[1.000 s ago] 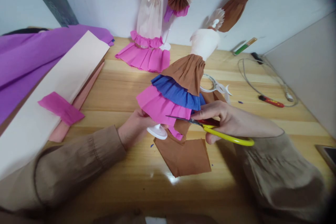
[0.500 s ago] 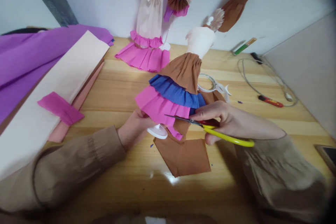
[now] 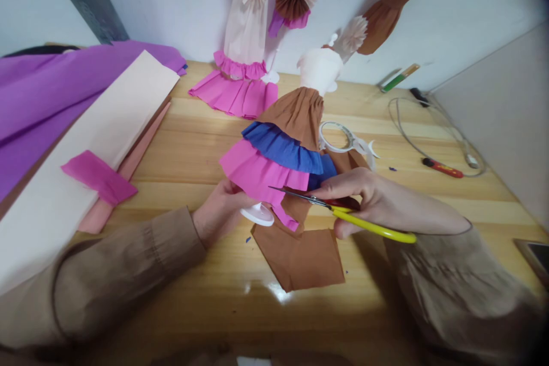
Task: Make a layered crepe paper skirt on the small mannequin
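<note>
A small white mannequin (image 3: 319,68) leans over the wooden table (image 3: 206,143), wearing a layered crepe-paper skirt (image 3: 278,151) of brown, blue and pink ruffles. My left hand (image 3: 221,209) is closed around the mannequin's lower stem, under the pink ruffle, just beside its white round base (image 3: 257,216). My right hand (image 3: 377,200) grips yellow-handled scissors (image 3: 343,211), whose blades point left at the skirt's hem. A brown paper piece (image 3: 300,254) lies on the table below the skirt.
Purple, cream and salmon crepe sheets (image 3: 86,120) with a pink scrap (image 3: 98,176) lie on the left. A pink paper dress (image 3: 242,77) and paper fans lean on the back wall. A tape ring (image 3: 338,137), a cable (image 3: 433,131), a red tool (image 3: 441,167) and a green pen (image 3: 398,77) lie right.
The mannequin's top has tilted further left and its skirt has shifted a little left. The scissors and both hands have stayed nearly in place at the hem.
</note>
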`<state>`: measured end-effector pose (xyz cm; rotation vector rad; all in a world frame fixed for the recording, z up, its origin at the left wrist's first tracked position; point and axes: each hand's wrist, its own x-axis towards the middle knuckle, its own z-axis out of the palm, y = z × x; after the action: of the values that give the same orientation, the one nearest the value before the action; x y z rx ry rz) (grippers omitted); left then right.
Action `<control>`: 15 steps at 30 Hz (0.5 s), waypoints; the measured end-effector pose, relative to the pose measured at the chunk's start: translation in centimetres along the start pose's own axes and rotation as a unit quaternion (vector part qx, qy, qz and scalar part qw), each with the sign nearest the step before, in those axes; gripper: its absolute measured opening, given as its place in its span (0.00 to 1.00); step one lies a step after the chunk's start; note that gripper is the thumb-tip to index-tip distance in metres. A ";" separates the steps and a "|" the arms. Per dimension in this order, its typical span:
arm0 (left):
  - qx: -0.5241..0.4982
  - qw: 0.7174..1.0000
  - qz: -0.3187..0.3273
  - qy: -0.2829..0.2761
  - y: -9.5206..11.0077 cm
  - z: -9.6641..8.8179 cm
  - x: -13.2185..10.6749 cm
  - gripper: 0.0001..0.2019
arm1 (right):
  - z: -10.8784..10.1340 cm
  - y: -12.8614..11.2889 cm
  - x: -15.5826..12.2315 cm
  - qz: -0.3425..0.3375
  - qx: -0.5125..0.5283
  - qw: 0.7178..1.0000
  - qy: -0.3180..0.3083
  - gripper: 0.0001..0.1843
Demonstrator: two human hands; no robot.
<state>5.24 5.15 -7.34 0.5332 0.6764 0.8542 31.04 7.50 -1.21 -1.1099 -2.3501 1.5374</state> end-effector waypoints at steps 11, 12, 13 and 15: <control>-0.007 1.000 -0.003 -0.012 0.1 0.0 0.0 0.16 | -0.1 -0.8 -0.4 0.002 -0.050 0.999 -0.005 0.28; -0.007 1.000 -0.003 -0.019 0.1 0.0 0.0 0.15 | -0.1 -0.9 -0.5 -0.004 -0.054 0.999 -0.002 0.28; -0.008 1.000 -0.003 -0.027 0.0 0.0 0.0 0.15 | -0.2 -0.9 -0.5 -0.011 -0.056 0.998 0.001 0.28; -0.014 0.999 0.003 -0.043 0.0 -0.1 0.1 0.15 | -0.2 -0.9 -0.6 -0.016 -0.060 0.998 0.007 0.27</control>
<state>5.19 5.21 -7.41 0.5443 0.5844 0.8395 31.15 7.06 -0.19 -1.0981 -2.4677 1.3903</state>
